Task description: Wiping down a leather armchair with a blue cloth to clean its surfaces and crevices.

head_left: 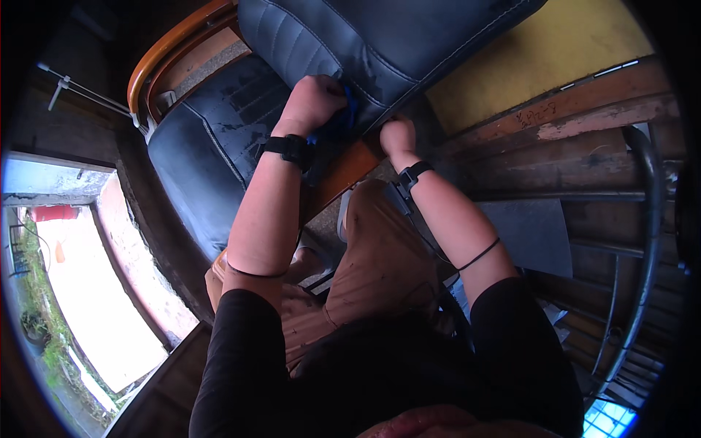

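Observation:
A black padded chair with stitched seams lies across the upper part of the view, its backrest (380, 44) beside the seat (193, 157). Wet-looking patches show on both. My left hand (312, 104) is closed on a blue cloth (350, 109), pressed to the backrest near its lower edge; the cloth partly hides behind my fist and wrist. At the backrest's corner, my right hand (398, 137) is curled against the edge, its fingertips hidden. Between my wrists runs a brown wooden chair rail (347, 175). A curved wooden armrest (157, 62) stands at the far left of the chair.
My knees (376, 248) are close below the chair. On the right is a bent metal tube frame (653, 190) before wooden boards, with a yellow panel (555, 62) farther off. A bright window opening (102, 285) lies left; a white rod (84, 91) reaches toward the armrest.

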`<state>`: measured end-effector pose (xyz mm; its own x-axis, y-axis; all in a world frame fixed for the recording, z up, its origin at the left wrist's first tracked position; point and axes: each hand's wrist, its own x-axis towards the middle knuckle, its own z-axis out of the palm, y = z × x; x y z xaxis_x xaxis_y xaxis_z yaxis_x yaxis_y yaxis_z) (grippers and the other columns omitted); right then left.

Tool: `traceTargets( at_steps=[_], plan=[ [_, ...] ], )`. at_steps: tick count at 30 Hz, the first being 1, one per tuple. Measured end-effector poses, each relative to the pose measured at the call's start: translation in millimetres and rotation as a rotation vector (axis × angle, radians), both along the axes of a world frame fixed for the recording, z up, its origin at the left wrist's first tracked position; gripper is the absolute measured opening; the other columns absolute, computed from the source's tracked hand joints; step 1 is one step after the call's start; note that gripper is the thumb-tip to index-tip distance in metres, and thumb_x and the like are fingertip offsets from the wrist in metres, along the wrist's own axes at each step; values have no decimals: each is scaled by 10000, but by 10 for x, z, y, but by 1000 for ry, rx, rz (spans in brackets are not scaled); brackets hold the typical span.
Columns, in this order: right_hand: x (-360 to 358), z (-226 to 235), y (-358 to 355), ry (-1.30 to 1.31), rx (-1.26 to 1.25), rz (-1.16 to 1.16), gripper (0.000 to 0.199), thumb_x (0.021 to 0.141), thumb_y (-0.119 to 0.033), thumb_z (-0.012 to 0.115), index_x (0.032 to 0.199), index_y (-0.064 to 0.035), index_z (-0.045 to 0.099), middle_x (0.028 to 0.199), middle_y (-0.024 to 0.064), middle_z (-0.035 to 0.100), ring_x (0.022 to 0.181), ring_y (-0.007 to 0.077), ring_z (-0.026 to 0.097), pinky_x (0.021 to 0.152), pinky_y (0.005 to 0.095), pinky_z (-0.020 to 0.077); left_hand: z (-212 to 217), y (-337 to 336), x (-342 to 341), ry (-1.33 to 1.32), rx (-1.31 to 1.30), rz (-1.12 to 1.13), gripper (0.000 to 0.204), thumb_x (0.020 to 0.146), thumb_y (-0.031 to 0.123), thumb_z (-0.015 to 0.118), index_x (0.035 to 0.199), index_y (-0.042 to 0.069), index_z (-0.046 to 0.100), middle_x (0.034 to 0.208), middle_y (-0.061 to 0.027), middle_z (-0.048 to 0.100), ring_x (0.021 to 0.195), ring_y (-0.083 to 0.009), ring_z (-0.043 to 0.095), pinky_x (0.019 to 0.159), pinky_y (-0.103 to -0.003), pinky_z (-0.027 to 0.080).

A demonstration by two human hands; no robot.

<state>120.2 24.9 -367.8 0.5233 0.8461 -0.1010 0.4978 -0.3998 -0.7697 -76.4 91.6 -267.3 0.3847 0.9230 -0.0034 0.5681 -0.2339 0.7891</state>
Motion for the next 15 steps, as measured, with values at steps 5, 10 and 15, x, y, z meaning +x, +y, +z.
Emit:
traceTargets(
  at_steps=[5, 10, 15],
  plan=[
    [37, -78, 10, 59, 31, -19, 303, 893, -165, 539, 1089, -6, 707, 1078, 280, 667, 1080, 458, 606, 894, 424, 486, 60, -12, 9, -30, 4, -67, 327, 738, 209, 740, 1006, 21, 749, 969, -172, 733, 921, -315, 701, 883, -355, 531],
    [-20, 2, 5, 51, 3, -34, 297, 899, -164, 541, 1087, -7, 709, 1086, 280, 666, 1084, 457, 607, 891, 423, 483, 36, 9, -19, -12, -19, -117, 395, 758, 228, 742, 1088, 11, 727, 972, -184, 721, 896, -294, 696, 858, -357, 530],
    [-38, 5, -1, 116, 11, -38, 295, 904, -158, 536, 1090, -9, 710, 1092, 270, 673, 1085, 447, 615, 889, 417, 483, 85, -31, 12, 15, -58, -50, 351, 734, 212, 759, 1028, 22, 749, 980, -168, 736, 937, -315, 701, 888, -356, 531]
  ],
)
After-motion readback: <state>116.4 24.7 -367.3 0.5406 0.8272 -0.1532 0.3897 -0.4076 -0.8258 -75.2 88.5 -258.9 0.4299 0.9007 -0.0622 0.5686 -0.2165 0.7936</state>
